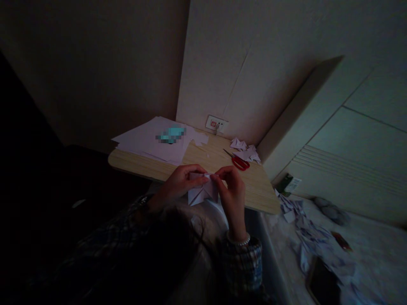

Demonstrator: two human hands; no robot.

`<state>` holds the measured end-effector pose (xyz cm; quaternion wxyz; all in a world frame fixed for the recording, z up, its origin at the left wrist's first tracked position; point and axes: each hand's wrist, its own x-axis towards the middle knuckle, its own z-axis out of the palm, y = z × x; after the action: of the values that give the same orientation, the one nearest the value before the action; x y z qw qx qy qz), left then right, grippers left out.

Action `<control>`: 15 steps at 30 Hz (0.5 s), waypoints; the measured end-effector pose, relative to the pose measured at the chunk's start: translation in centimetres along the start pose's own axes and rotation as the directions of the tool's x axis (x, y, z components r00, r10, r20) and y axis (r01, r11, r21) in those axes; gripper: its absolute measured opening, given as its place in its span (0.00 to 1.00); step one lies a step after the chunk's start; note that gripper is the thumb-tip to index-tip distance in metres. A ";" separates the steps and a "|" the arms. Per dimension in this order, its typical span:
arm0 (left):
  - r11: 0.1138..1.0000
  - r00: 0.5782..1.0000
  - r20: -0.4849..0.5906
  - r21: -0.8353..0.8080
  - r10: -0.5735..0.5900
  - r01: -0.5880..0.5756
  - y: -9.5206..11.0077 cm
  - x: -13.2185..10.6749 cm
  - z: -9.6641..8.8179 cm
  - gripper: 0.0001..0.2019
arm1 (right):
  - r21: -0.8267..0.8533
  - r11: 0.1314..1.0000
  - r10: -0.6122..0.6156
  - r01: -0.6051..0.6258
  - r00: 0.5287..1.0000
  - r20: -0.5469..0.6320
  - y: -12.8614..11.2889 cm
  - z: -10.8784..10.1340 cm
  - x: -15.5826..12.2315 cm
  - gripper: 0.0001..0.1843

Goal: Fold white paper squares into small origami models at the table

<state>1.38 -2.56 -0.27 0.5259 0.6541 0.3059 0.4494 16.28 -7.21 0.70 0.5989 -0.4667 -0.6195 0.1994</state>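
Observation:
A folded piece of white paper (202,194) with slanting creases is held between both hands at the near edge of the wooden table (257,186). My left hand (182,181) pinches its left and upper side, thumb laid across the front. At its upper right corner, the thumb and fingertips of my right hand (231,186) close on the paper. Beyond the hands lie red-handled scissors (240,163), blades toward the wall. Several small folded papers (246,150) are heaped behind them. Fingertip detail is dim.
Large white sheets (146,142) lie at the table's left, with a blurred turquoise item (171,134) on top. A wall socket (216,123) is behind the table. On the bed (375,237) at right are scattered papers (313,233) and a dark phone-like device (323,283).

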 end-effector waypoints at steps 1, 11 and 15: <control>1.000 1.000 -0.008 0.018 0.011 -0.010 -0.1 0.0 0.0 0.13 | -0.001 1.000 0.006 -0.006 1.000 -0.004 0.0 0.0 0.0 0.07; 0.999 1.000 -0.025 0.037 0.006 -0.005 0.6 -0.4 0.1 0.11 | -0.005 0.997 0.078 -0.078 0.997 0.024 -0.3 -0.2 0.1 0.05; 1.000 1.000 -0.026 0.028 0.002 -0.001 0.6 -0.4 0.2 0.10 | -0.032 0.996 0.079 -0.079 0.997 0.005 -0.4 -0.3 0.0 0.07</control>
<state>1.34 -3.15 0.15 0.5125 0.6558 0.3183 0.4539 16.39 -7.47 1.13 0.5812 -0.4997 -0.6054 0.2145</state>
